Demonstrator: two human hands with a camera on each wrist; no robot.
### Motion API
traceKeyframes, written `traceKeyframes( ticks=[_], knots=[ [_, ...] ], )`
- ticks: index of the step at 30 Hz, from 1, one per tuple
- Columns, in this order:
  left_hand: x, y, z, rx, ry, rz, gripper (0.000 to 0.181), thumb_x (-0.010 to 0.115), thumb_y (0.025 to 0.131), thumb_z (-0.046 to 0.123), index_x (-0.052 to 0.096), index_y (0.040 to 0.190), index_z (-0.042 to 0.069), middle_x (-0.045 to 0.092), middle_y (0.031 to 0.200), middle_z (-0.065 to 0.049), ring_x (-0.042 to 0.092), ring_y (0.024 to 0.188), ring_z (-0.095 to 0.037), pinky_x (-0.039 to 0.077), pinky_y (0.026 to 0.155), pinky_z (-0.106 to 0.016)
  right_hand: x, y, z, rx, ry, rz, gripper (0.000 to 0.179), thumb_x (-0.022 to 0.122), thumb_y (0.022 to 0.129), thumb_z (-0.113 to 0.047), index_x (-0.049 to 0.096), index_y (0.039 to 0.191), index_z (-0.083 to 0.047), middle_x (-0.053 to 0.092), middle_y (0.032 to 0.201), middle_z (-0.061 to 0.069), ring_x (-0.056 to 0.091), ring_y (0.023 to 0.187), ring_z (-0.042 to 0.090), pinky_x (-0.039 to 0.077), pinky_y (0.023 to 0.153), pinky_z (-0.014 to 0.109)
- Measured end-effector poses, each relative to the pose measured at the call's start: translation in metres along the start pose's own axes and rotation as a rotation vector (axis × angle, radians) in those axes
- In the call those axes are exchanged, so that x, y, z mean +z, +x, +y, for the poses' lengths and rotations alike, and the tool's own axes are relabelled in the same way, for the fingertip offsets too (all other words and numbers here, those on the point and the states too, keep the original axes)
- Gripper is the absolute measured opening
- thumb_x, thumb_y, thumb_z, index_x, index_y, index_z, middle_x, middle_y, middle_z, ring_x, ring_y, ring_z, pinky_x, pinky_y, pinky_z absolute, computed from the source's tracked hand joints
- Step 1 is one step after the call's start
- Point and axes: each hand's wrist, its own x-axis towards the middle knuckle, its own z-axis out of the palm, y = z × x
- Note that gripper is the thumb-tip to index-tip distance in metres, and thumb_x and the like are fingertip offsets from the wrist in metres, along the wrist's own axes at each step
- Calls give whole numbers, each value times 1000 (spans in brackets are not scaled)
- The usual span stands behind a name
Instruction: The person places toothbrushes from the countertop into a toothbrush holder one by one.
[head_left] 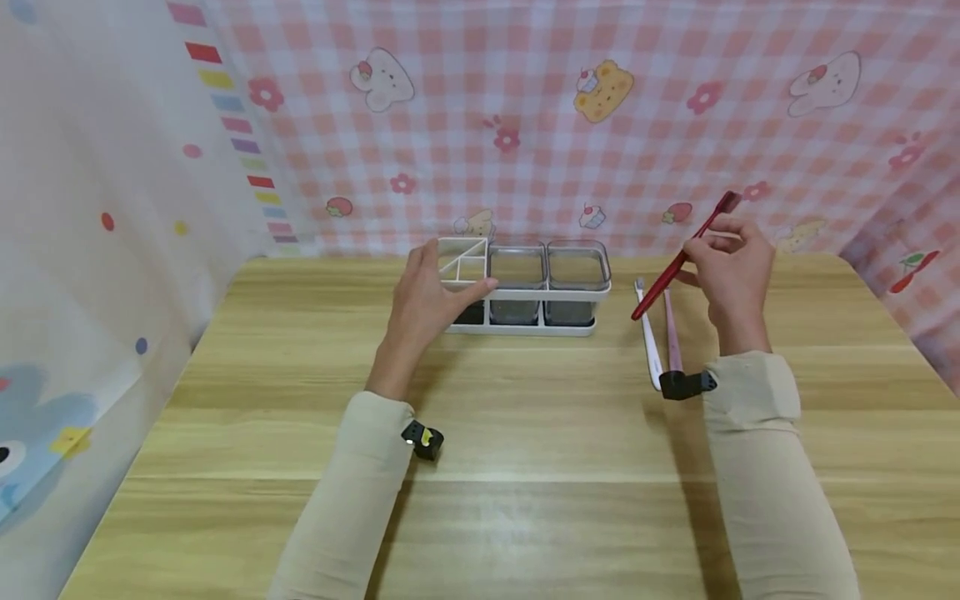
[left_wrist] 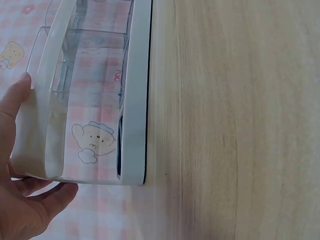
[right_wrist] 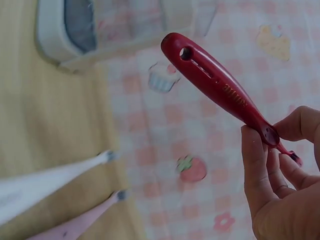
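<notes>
A white toothbrush holder [head_left: 558, 295] with two clear cups [head_left: 576, 265] and a divided section stands at the back of the table. My left hand [head_left: 422, 304] grips its left end, thumb along the front of the upper band and fingers round the side. Over the table to the right, my right hand [head_left: 738, 279] pinches a red toothbrush [head_left: 662, 285] near the middle, bristle end up and handle end slanting down to the left. Below it, a white toothbrush [head_left: 650, 342] and a pink toothbrush [head_left: 671, 333] lie side by side, heads toward the back.
Behind the wooden table [head_left: 517, 417] hangs a pink checked cloth [head_left: 465, 100] with cartoon prints, close behind the holder. A white printed cloth [head_left: 112, 167] hangs along the left side. Small black cameras sit at both wrists.
</notes>
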Motion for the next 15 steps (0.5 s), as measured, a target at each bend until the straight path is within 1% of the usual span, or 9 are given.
traceKeyframes(
  ticks=[3, 8, 12, 15],
  knots=[
    [-1, 0, -1, -1, 0, -3, 115, 73, 79, 70, 23, 160, 6, 31, 160, -14, 41, 139, -35, 39, 111, -51, 9, -2, -8, -46, 37, -16, 30, 64, 87, 6, 54, 107, -14, 52, 95, 7, 62, 71, 11, 58, 55, 26],
    [-1, 1, 0, -5, 2, -16, 115, 72, 79, 71, 22, 161, 7, 29, 160, -13, 40, 140, -35, 39, 111, -51, 22, -7, -20, -98, 103, -55, 31, 65, 87, 7, 50, 106, -12, 50, 96, 9, 62, 68, 13, 58, 54, 27],
    [-2, 2, 0, -4, 13, -22, 116, 71, 78, 73, 23, 161, 6, 29, 161, -13, 40, 140, -35, 39, 111, -51, 29, -9, -28, -118, 124, -68, 31, 65, 87, 8, 50, 107, -11, 51, 96, 9, 63, 70, 15, 58, 54, 27],
    [-3, 2, 0, -2, 18, -25, 116, 72, 79, 72, 23, 160, 5, 29, 160, -14, 40, 139, -36, 39, 111, -51, 35, -9, -32, -127, 144, -72, 31, 62, 86, 9, 49, 107, -10, 50, 96, 9, 62, 71, 16, 59, 55, 29]
  ],
)
